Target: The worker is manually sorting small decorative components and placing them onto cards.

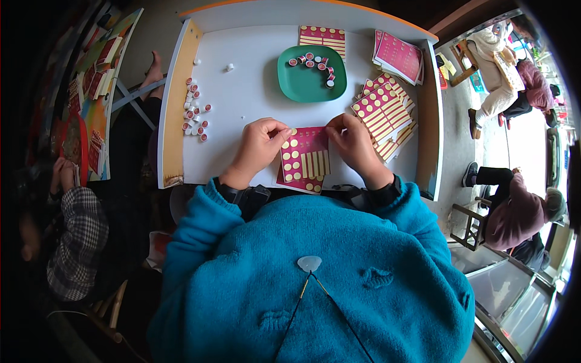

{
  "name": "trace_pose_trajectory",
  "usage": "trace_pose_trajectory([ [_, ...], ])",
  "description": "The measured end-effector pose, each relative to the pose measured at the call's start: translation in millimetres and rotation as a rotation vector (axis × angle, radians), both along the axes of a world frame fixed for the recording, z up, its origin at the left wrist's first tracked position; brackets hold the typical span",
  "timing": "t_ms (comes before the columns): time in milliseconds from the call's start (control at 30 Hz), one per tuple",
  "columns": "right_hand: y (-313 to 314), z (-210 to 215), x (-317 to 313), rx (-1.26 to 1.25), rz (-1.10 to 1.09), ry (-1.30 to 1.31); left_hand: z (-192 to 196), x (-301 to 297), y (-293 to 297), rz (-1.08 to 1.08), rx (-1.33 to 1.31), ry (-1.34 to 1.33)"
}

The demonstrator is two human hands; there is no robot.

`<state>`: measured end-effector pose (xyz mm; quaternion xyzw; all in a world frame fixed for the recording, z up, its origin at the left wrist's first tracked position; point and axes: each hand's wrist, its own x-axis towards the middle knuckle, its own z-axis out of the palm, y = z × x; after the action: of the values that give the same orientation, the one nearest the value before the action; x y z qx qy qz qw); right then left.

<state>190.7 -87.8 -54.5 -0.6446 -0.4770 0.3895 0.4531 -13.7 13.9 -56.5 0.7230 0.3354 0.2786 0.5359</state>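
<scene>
A pink card with yellow dots and strips [304,155] lies on the white table [248,103] right in front of me, on top of another pink card. My left hand [259,148] pinches its upper left corner with fingers curled. My right hand [353,142] pinches the card's upper right edge. What the fingertips hold besides the card is too small to tell.
A green plate [311,75] holding several small red-and-white caps sits behind the card. More caps [195,112] lie scattered at the table's left. Stacks of pink cards [384,112] fan out at right, more at the back [398,55]. People sit on both sides.
</scene>
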Motion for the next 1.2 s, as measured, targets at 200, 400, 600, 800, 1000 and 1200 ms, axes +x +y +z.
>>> trace_pose_trajectory([
  [200,13,-3,-30,0.254,0.157,-0.644,-21,9,0,0.062,0.175,0.135],
  [400,13,-13,-22,0.322,0.253,-0.653,-28,9,3,0.073,0.311,0.182],
  [600,1,-16,-14,0.292,0.290,-0.225,-22,4,15,0.069,0.329,0.248],
  [800,-3,-13,-12,0.287,0.258,-0.199,-2,6,81,0.378,0.750,0.270],
  [1000,-6,-13,-16,0.141,0.264,-0.141,-22,13,125,0.344,0.736,0.487],
  [1200,-3,-1,-14,0.114,0.155,0.025,-15,9,97,0.235,0.730,0.380],
])
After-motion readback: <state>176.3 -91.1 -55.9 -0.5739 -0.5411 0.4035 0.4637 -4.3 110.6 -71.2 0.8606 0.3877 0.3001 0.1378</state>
